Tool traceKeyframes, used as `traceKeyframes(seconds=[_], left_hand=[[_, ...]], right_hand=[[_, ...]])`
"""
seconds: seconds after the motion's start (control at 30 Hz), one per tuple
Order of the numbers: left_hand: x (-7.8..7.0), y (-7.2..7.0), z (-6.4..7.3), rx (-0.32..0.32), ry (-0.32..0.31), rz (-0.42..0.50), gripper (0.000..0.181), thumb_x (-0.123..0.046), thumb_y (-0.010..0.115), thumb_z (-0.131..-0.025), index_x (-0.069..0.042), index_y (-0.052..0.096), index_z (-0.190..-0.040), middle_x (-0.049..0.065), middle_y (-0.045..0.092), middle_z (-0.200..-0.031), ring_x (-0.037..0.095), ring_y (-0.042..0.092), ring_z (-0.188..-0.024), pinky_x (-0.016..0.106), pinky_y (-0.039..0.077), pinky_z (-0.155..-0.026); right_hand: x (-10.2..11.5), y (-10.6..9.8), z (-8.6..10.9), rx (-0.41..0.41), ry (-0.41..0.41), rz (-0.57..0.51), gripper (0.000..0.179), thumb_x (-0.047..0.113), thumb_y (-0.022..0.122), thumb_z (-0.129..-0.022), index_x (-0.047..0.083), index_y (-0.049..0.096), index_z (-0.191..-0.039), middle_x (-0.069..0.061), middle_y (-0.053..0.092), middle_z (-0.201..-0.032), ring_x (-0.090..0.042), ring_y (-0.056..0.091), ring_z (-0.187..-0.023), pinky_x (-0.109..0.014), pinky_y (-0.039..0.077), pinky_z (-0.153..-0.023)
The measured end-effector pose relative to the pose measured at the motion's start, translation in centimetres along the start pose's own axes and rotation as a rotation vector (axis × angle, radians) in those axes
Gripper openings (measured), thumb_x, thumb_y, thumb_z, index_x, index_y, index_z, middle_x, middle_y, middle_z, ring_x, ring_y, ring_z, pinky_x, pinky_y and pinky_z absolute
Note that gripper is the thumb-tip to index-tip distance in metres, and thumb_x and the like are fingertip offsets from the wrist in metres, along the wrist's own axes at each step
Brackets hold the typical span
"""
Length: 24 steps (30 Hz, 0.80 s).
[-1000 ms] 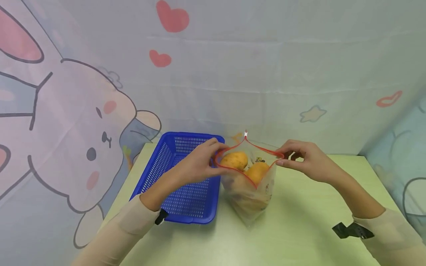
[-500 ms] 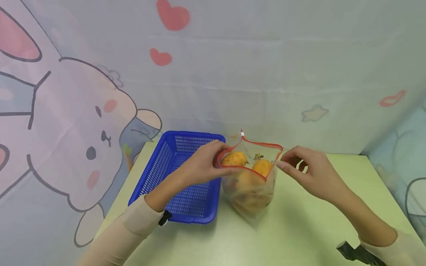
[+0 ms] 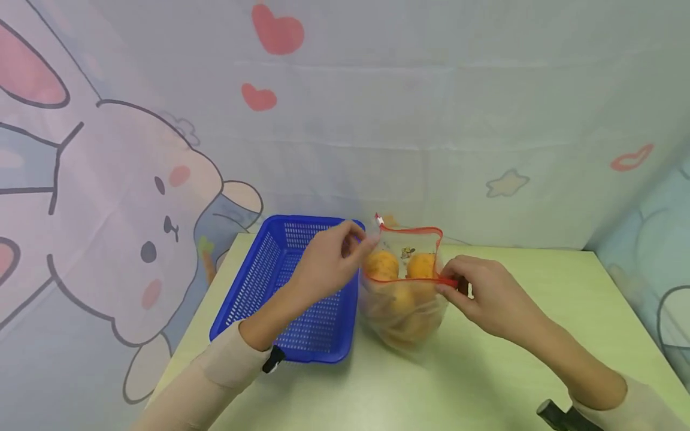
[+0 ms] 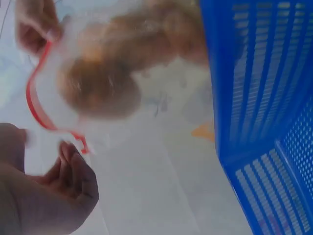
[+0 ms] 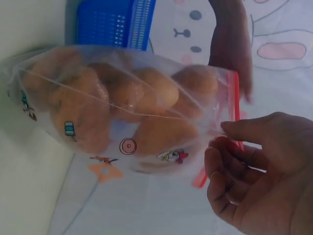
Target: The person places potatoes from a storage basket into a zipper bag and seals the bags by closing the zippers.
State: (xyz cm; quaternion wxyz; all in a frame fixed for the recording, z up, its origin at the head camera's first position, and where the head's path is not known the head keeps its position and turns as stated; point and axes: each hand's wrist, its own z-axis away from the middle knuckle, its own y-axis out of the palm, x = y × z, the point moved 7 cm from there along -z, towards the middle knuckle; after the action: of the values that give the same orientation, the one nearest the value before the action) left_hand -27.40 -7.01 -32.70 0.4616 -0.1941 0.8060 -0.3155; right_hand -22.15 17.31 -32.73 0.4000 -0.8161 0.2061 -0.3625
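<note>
A clear zip bag [image 3: 404, 317] with a red zip edge stands on the table, its mouth spread, with several yellow potatoes [image 3: 383, 265] inside. A white slider [image 3: 380, 221] sits at the far left corner of the zip. My right hand [image 3: 487, 296] pinches the red edge at the near right corner; the right wrist view shows thumb and index on the plastic. My left hand [image 3: 329, 257] is beside the bag's left edge. In the left wrist view, a gap shows between the left thumb and fingers [image 4: 73, 169], with nothing held.
A blue slotted plastic basket [image 3: 353, 323] stands close to the bag's left side. The light green table [image 3: 517, 371] meets a cartoon-printed cloth [image 3: 377, 120] behind. My left forearm crosses over the basket.
My left hand has let go of the bag's left edge. My right hand released the rim, then took hold of its near corner. The slider corner has shifted left.
</note>
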Motion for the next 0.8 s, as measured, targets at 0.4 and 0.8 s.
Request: traceKeyframes(seconds=[0.4, 0.8], left_hand=[[1.6, 1.7, -2.7, 0.267, 0.038, 0.137, 0.029, -0.030, 0.066, -0.107, -0.013, 0.064, -0.131, 0.001, 0.071, -0.114, 0.019, 0.069, -0.111, 0.037, 0.058, -0.095], [-0.7, -1.4, -1.2, 0.058, 0.117, 0.372, 0.014, -0.022, 0.062, -0.109, -0.010, 0.064, -0.117, 0.002, 0.074, -0.099, 0.019, 0.072, -0.089, 0.033, 0.056, -0.074]], right_hand=[[-2.1, -1.7, 0.9, 0.030, -0.118, -0.142, 0.024, 0.004, 0.080, -0.094, 0.027, 0.074, -0.099, 0.017, 0.066, -0.085, -0.004, 0.059, -0.074, -0.023, 0.052, -0.064], [-4.5, -10.8, 4.1, -0.251, -0.012, -0.070, 0.030, -0.013, 0.075, -0.090, 0.016, 0.074, -0.098, 0.004, 0.069, -0.088, -0.003, 0.060, -0.075, -0.015, 0.045, -0.067]])
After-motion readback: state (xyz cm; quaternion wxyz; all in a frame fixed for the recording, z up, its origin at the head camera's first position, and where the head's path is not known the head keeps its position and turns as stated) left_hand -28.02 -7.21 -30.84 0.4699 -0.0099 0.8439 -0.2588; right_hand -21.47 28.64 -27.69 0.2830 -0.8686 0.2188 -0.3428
